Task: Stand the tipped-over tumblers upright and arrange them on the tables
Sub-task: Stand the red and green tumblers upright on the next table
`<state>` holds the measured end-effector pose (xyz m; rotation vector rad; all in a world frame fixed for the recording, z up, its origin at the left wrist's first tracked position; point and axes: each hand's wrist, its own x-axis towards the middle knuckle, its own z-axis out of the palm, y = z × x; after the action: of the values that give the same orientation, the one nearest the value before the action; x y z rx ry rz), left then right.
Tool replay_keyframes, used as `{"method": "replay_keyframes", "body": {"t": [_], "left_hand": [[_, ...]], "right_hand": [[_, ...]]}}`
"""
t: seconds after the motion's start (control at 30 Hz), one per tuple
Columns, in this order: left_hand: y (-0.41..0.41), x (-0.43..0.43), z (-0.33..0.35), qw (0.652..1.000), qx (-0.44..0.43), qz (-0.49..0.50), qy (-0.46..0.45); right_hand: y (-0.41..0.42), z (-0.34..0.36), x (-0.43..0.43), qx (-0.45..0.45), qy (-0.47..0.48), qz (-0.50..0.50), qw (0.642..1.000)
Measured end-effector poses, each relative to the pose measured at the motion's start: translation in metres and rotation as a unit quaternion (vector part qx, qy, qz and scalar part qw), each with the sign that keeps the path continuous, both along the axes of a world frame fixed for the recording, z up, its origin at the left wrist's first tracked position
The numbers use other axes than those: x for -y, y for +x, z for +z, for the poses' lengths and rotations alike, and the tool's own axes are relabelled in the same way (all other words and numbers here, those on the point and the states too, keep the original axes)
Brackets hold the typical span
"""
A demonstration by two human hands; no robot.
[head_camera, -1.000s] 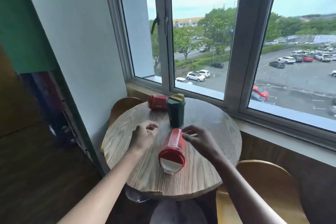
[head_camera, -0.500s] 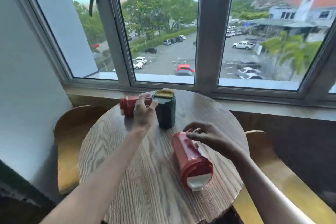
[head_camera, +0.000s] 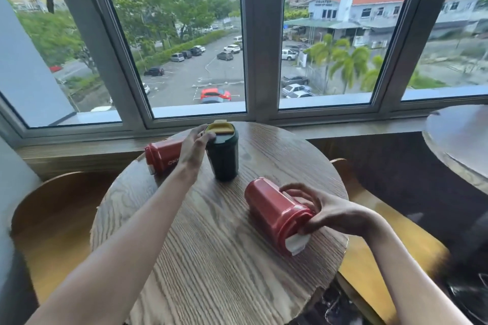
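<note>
— Right hand (head_camera: 331, 215)?
— Wrapped round the lid end of a tipped red tumbler (head_camera: 274, 212) near the desk's (head_camera: 211, 258) right edge.
— Left hand (head_camera: 194, 149)?
— Open, over another tipped red tumbler (head_camera: 162, 153) beside the upright green tumbler (head_camera: 223, 153) at the far edge.

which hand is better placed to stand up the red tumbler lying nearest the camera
Right. The right hand is already wrapped around the lid end of the near red tumbler, while the left hand is far off, between the far red tumbler and the upright green tumbler.

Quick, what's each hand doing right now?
Left hand: open, over the far red tumbler, not gripping.
Right hand: closed around the lid end of the near red tumbler.
</note>
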<state>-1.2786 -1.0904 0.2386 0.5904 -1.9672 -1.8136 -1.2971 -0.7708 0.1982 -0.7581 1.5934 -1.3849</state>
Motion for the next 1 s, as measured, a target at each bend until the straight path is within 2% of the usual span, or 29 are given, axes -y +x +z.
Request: {"method": "replay_keyframes", "body": {"t": [0.17, 0.37, 0.57, 0.9, 1.0], "left_hand": [[-0.005, 0.003, 0.003, 1.0, 0.002, -0.012, 0.024], [-0.005, 0.008, 0.004, 0.999, 0.004, -0.029, 0.036], [-0.005, 0.011, 0.005, 0.998, 0.007, -0.044, 0.035], [-0.005, 0.019, 0.006, 0.997, 0.024, -0.075, 0.019], [0.001, 0.022, 0.003, 0.996, 0.013, -0.072, -0.059]], "right_hand": [[0.003, 0.004, 0.013, -0.029, -0.022, -0.052, 0.998], [0.0, 0.049, 0.05, -0.105, 0.032, -0.098, 0.989], [-0.024, 0.079, 0.098, -0.05, 0.119, -0.143, 0.981], [-0.041, 0.094, 0.129, -0.059, 0.206, -0.099, 0.972], [-0.045, 0.098, 0.125, -0.097, 0.261, -0.058, 0.959]]}}
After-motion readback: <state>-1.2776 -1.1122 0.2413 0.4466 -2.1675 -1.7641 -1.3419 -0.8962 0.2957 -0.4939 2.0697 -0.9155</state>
